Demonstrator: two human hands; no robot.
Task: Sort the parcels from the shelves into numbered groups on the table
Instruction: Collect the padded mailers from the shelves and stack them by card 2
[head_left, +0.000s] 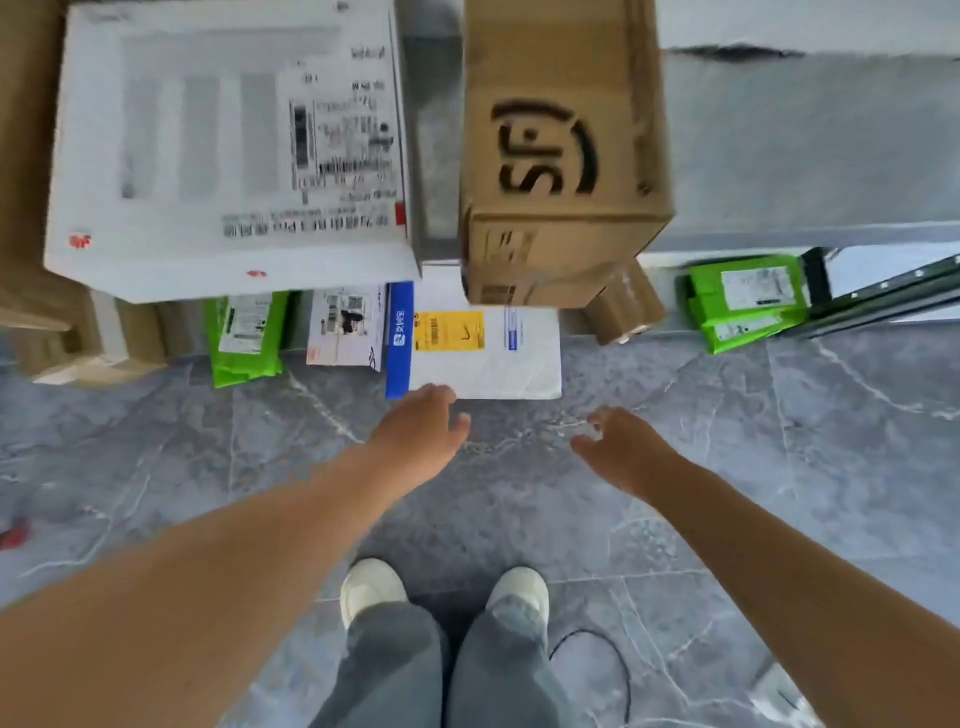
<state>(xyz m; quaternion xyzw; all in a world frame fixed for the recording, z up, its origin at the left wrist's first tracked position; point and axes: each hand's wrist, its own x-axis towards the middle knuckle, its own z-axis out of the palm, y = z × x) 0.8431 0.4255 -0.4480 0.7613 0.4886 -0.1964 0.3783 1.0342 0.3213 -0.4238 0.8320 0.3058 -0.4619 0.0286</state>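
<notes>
Reaching down with left hand (421, 426) and right hand (623, 452), both spread and empty — flat white plastic mailer with blue edge and yellow label (483, 364) just beyond the left fingertips. Risks clipping the overhanging brown cardboard box (561, 156) above both hands on lifting, toppling it.

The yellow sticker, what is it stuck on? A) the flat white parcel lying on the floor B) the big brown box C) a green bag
A: the yellow sticker sits on the top face of the flat white parcel, which lies on the grey floor.
</notes>
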